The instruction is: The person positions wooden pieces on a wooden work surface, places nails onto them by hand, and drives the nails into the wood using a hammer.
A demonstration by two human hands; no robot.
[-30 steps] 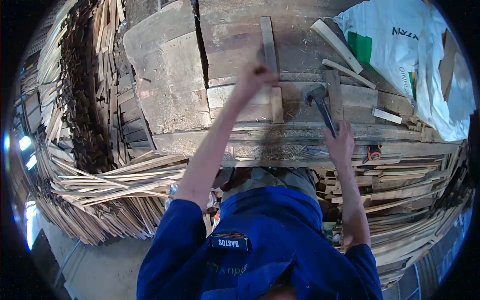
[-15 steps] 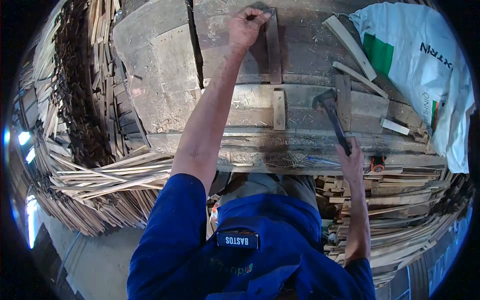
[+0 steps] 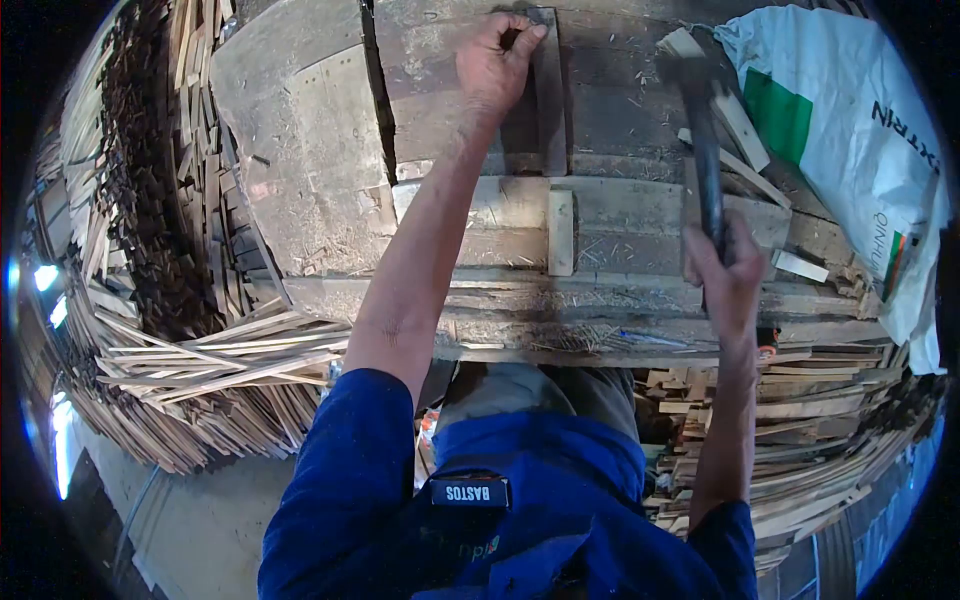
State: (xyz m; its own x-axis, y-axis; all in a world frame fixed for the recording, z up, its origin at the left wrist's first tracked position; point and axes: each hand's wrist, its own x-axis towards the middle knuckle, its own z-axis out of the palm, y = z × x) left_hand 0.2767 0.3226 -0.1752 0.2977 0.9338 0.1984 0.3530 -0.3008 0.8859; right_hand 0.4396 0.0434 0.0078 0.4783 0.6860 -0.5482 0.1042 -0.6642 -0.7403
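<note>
Bench, left hand pinched at strip, right hand gripping hammer

At the top middle of the frame, the bare left hand pinched its fingers together at the top end of a long, thin, dark wooden strip. On the right, the bare right hand held up a dark hammer, near a big white-and-green plastic bag.

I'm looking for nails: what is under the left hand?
Under the left hand are bench boards and, at its fingertips, the far end of a dark strip. Whatever palm and fingers cover, nails included, is hidden.
</note>
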